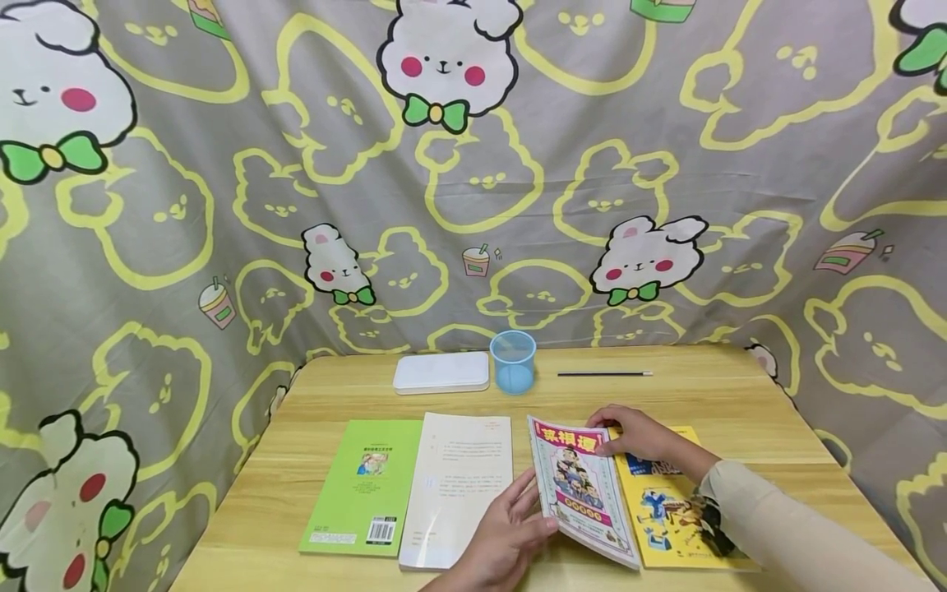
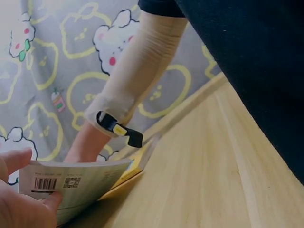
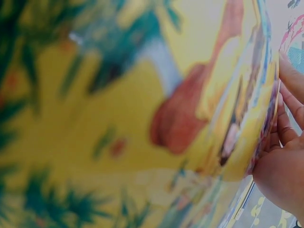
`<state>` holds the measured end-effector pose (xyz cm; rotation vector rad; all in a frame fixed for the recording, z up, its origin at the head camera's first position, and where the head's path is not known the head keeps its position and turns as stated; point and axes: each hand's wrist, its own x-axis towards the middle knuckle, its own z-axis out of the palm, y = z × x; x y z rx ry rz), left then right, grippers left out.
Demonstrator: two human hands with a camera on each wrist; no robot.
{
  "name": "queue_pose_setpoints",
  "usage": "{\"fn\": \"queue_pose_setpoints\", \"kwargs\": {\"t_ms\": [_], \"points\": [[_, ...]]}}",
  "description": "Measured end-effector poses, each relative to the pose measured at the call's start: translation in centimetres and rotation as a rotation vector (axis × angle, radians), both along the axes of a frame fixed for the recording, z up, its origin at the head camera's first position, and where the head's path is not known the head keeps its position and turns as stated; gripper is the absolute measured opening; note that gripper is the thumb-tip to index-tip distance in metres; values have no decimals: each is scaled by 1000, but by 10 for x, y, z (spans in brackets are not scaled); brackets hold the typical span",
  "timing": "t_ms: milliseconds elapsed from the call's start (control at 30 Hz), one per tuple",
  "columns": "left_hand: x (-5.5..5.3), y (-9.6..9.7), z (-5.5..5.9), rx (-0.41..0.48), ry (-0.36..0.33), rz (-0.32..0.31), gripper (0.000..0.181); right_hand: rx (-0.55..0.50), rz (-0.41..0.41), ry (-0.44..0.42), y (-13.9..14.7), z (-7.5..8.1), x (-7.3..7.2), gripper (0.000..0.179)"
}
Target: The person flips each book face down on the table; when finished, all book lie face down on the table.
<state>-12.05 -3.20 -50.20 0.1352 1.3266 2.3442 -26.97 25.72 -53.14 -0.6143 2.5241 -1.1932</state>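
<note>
A book with a pale cover, a pink title band and cartoon figures (image 1: pixel 573 485) is held tilted up from the table between both hands. My left hand (image 1: pixel 509 526) grips it by the lower left edge; in the left wrist view its back cover (image 2: pixel 78 183) shows a barcode beside a thumb or finger. My right hand (image 1: pixel 642 434) pinches the upper right corner, thumb on the front and fingers behind. Under my right forearm lies a yellow book (image 1: pixel 658 514), partly hidden by the sleeve. In the right wrist view, a blurred yellow printed surface (image 3: pixel 118 118) fills most of the picture.
Left of the held book lie a whitish book (image 1: pixel 466 460) and a green book (image 1: pixel 358 485), side by side. Along the back of the wooden table (image 1: pixel 251 501) are a white case (image 1: pixel 441 372), a blue cup (image 1: pixel 514 362) and a dark pencil (image 1: pixel 605 374). A patterned curtain (image 1: pixel 473 247) surrounds it.
</note>
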Motion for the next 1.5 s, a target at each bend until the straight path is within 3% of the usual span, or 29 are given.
{"fn": "queue_pose_setpoints", "kwargs": {"t_ms": [400,867,1100,1500], "points": [[-1,-2,1,18,-74,-7,84,-22,0,-12,0,0,0,35],[1,-5,3,50,-40,-25,85,16,32,49,-4,11,0,28],[1,-5,6,62,-14,-37,84,63,3,70,-11,15,-2,26],[2,-6,6,65,8,-52,81,93,4,111,-25,27,-1,46]]}}
